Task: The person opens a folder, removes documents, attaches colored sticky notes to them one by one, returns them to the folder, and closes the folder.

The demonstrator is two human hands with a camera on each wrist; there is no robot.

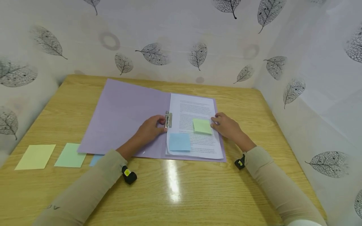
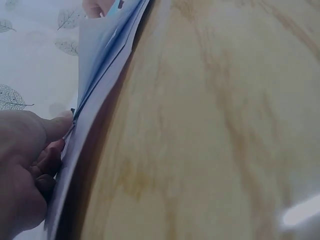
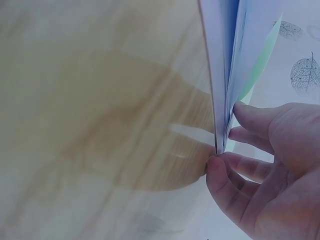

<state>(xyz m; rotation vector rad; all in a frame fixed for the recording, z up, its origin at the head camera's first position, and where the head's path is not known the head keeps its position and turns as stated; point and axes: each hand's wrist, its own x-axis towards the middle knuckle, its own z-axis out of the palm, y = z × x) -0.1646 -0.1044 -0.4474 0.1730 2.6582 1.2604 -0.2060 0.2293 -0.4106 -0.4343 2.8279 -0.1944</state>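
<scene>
A purple folder [image 1: 124,116] lies spread on the wooden table, with a stack of printed papers [image 1: 195,108] on its right half. At the folder's spine is a metal clip [image 1: 168,120]; my left hand [image 1: 150,129] grips it, thumb and curled fingers at its left side. The left wrist view shows that thumb [image 2: 59,125] against the clip. My right hand [image 1: 227,126] holds the right edge of the papers, its thumb [image 3: 252,117] on top in the right wrist view. A green sticky note [image 1: 202,126] and a blue sticky note [image 1: 180,142] lie on the top page.
To the left on the table [image 1: 198,191] are a yellow sticky note [image 1: 35,157], a green one [image 1: 70,155] and a blue one [image 1: 96,159], the last partly covered by the folder and left sleeve. Leaf-patterned cloth [image 1: 175,28] walls the back and sides.
</scene>
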